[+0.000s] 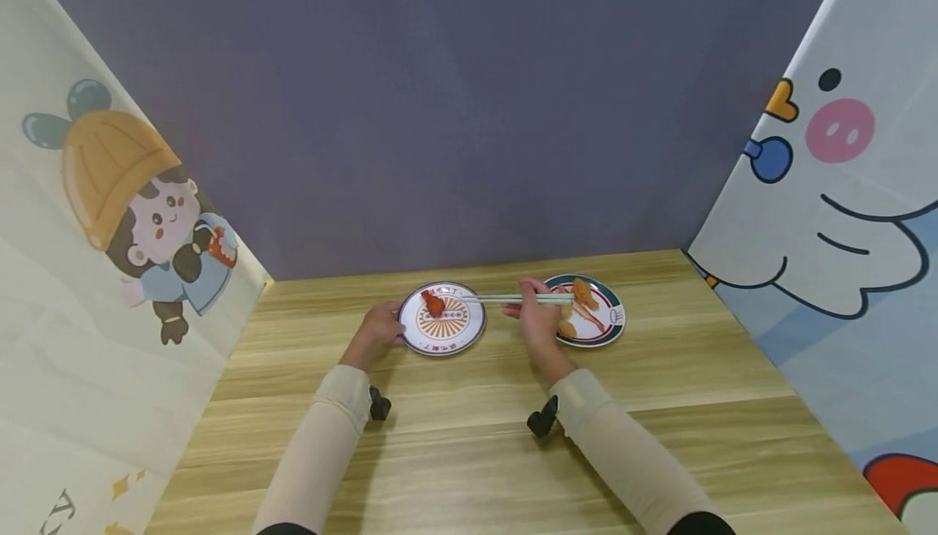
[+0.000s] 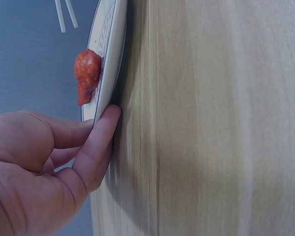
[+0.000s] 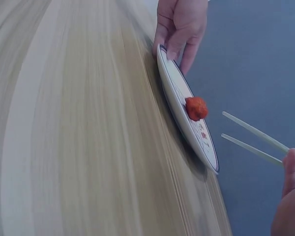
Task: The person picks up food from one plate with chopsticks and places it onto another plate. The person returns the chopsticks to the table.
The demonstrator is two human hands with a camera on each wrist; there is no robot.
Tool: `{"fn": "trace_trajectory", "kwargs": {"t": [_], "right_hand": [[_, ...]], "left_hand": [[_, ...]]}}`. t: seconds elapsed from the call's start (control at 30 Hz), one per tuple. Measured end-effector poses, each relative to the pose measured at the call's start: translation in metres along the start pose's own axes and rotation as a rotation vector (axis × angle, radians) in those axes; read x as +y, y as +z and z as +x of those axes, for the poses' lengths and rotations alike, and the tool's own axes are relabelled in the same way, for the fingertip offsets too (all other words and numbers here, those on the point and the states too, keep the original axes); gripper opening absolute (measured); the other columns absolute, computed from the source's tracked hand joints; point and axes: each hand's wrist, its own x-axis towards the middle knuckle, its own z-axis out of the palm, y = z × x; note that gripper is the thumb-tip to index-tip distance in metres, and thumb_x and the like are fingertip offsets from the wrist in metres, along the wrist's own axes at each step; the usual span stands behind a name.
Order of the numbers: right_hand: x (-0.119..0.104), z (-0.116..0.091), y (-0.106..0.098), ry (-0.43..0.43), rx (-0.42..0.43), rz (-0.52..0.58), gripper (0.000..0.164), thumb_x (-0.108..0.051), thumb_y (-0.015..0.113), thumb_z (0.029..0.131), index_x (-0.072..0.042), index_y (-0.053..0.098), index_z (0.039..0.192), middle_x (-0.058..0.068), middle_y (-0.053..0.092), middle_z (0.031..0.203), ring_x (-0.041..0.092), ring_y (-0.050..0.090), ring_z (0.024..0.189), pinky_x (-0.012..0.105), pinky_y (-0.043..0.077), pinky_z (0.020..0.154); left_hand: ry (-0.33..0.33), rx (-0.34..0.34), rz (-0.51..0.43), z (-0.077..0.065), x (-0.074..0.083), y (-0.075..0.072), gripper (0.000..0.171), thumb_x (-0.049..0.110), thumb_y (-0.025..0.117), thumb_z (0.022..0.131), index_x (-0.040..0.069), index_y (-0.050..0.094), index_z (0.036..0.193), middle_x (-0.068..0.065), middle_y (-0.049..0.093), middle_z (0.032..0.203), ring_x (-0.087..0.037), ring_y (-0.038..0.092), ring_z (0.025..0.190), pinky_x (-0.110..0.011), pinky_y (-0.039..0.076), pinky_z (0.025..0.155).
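Note:
My left hand pinches the left rim of a white patterned plate, thumb on top and fingers under the edge. A glossy red-orange drumstick lies on that plate, left of its centre; it shows close up in the left wrist view. My right hand holds a pair of pale chopsticks that point left over the plate. In the right wrist view, the chopstick tips are spread apart with nothing between them, a little away from the drumstick.
A second plate, with a dark green rim, stands right of my right hand and partly behind it. Several golden fried pieces lie on it. The wooden table meets a dark grey panel at the back, with printed cartoon panels at both sides.

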Motion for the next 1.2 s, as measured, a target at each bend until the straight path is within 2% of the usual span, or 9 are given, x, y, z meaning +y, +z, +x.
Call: {"fn": "trace_trajectory", "kwargs": {"t": [0.1, 0.27, 0.4, 0.57, 0.67, 0.8, 0.87, 1.1, 1.2], "right_hand": [[0.002, -0.004, 0.007, -0.001, -0.003, -0.006, 0.027, -0.011, 0.052, 0.102, 0.006, 0.066, 0.117, 0.008, 0.062, 0.084, 0.012, 0.07, 0.054, 0.028, 0.063, 0.054], [0.007, -0.005, 0.014, 0.003, -0.031, -0.012, 0.028, -0.012, 0.051, 0.104, 0.006, 0.065, 0.12, 0.008, 0.061, 0.087, 0.012, 0.07, 0.057, 0.027, 0.064, 0.056], [0.013, -0.005, 0.02, 0.01, -0.022, -0.01, 0.029, -0.012, 0.052, 0.103, 0.008, 0.064, 0.121, 0.008, 0.061, 0.087, 0.012, 0.069, 0.054, 0.028, 0.064, 0.056], [0.017, -0.009, 0.028, 0.017, -0.01, -0.008, 0.029, -0.012, 0.053, 0.102, 0.007, 0.066, 0.12, 0.027, 0.064, 0.097, 0.013, 0.069, 0.054, 0.032, 0.065, 0.058], [0.02, -0.011, 0.032, 0.02, -0.018, -0.018, 0.03, -0.012, 0.053, 0.102, 0.007, 0.066, 0.121, 0.034, 0.062, 0.102, 0.013, 0.069, 0.056, 0.029, 0.064, 0.057], [0.024, -0.013, 0.036, 0.012, -0.02, -0.031, 0.03, -0.012, 0.052, 0.103, 0.007, 0.065, 0.122, 0.025, 0.064, 0.096, 0.011, 0.068, 0.056, 0.026, 0.063, 0.055], [0.025, -0.013, 0.037, 0.015, -0.024, -0.036, 0.03, -0.013, 0.051, 0.104, 0.006, 0.066, 0.122, 0.019, 0.064, 0.091, 0.011, 0.068, 0.055, 0.03, 0.064, 0.057], [0.029, -0.013, 0.041, -0.001, -0.014, -0.002, 0.028, -0.01, 0.052, 0.101, 0.007, 0.066, 0.118, 0.038, 0.061, 0.098, 0.009, 0.066, 0.05, 0.023, 0.061, 0.05], [0.029, -0.014, 0.042, -0.001, -0.009, -0.002, 0.028, -0.01, 0.053, 0.1, 0.008, 0.067, 0.117, 0.033, 0.062, 0.091, 0.009, 0.066, 0.049, 0.024, 0.061, 0.05]], "left_hand": [[0.004, 0.005, 0.004, -0.001, 0.0, 0.0, 0.066, -0.011, 0.06, 0.078, -0.006, 0.052, 0.143, -0.028, 0.069, 0.116, -0.019, 0.061, 0.082, -0.028, 0.063, 0.071], [-0.002, -0.006, -0.002, 0.0, 0.001, 0.0, 0.064, -0.011, 0.061, 0.081, -0.006, 0.052, 0.144, -0.028, 0.068, 0.118, -0.02, 0.062, 0.083, -0.027, 0.062, 0.07], [-0.027, -0.018, 0.004, 0.0, 0.003, 0.0, 0.062, -0.008, 0.061, 0.084, -0.005, 0.051, 0.145, -0.029, 0.066, 0.122, -0.02, 0.063, 0.084, -0.026, 0.062, 0.069], [-0.052, -0.023, -0.014, 0.0, 0.004, 0.0, 0.061, -0.008, 0.061, 0.087, -0.002, 0.05, 0.147, -0.029, 0.064, 0.128, -0.02, 0.064, 0.086, -0.025, 0.062, 0.069], [-0.048, -0.019, -0.004, 0.0, 0.002, 0.0, 0.061, -0.007, 0.062, 0.087, -0.002, 0.05, 0.147, -0.029, 0.064, 0.128, -0.021, 0.065, 0.089, -0.026, 0.063, 0.07], [-0.038, -0.01, 0.028, 0.001, 0.001, 0.0, 0.061, -0.006, 0.062, 0.086, -0.002, 0.051, 0.146, -0.028, 0.066, 0.125, -0.021, 0.064, 0.09, -0.026, 0.062, 0.073], [-0.036, -0.009, 0.018, 0.001, 0.002, 0.0, 0.062, -0.006, 0.062, 0.085, -0.002, 0.052, 0.146, -0.028, 0.066, 0.124, -0.021, 0.063, 0.09, -0.026, 0.062, 0.073], [-0.039, -0.01, 0.004, 0.0, 0.002, 0.0, 0.062, -0.006, 0.062, 0.086, -0.002, 0.051, 0.146, -0.028, 0.066, 0.124, -0.02, 0.063, 0.087, -0.026, 0.063, 0.071], [-0.039, -0.009, 0.002, 0.001, 0.002, 0.0, 0.062, -0.006, 0.062, 0.085, -0.002, 0.051, 0.146, -0.028, 0.066, 0.124, -0.02, 0.064, 0.087, -0.026, 0.063, 0.07]]}}
